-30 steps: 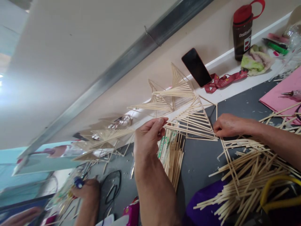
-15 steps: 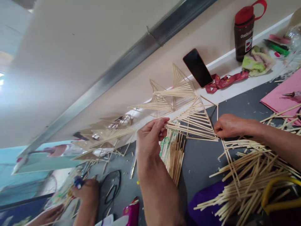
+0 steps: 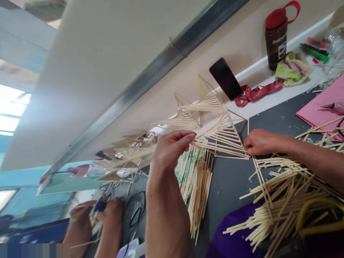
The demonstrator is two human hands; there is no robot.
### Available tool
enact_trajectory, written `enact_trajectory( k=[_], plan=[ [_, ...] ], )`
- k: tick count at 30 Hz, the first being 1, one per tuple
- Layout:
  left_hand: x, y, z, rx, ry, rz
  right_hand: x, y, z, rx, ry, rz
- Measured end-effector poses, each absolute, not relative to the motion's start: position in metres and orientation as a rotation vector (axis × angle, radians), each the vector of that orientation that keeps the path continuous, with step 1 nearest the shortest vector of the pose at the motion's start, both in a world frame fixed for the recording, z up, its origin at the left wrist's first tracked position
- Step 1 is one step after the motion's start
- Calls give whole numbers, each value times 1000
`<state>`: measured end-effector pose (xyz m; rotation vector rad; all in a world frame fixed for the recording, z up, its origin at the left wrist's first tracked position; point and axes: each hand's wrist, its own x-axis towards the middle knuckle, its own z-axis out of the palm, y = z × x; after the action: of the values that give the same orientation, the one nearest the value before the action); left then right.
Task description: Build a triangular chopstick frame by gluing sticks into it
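Note:
A triangular lattice of thin wooden sticks (image 3: 224, 138) lies tilted over the dark table (image 3: 231, 179). My left hand (image 3: 172, 147) pinches its left corner, fingers closed on the sticks. At the lattice's right corner my right hand (image 3: 259, 142) rests curled, pressing the stick ends against the table. Behind the lattice stand more stick-built triangular forms (image 3: 200, 107). Loose sticks lie in a bundle (image 3: 197, 182) below my left hand and in a big heap (image 3: 285, 197) under my right forearm.
On the white ledge stand a dark phone (image 3: 225, 79), a red lanyard (image 3: 255, 92), a brown bottle with red lid (image 3: 276, 34), a crumpled cloth (image 3: 291, 68) and markers. A pink sheet (image 3: 322, 107) lies at right. Another person's hands (image 3: 107, 215) work at lower left.
The view shifted slightly. My left hand turned, its fingers now curled over the lattice corner. The other person's hands came together at lower left.

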<state>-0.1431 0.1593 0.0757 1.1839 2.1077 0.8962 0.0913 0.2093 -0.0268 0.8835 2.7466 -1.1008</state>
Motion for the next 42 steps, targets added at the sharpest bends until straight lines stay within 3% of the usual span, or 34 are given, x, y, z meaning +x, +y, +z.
enact_trajectory(
  k=[10,42],
  plan=[
    [-147,171,85,1302,2103,679,92,210,-27,904,2740,-1115],
    [-147,164,74,1257,2034,849,92,210,-33,912,2762,-1169]
  ],
)
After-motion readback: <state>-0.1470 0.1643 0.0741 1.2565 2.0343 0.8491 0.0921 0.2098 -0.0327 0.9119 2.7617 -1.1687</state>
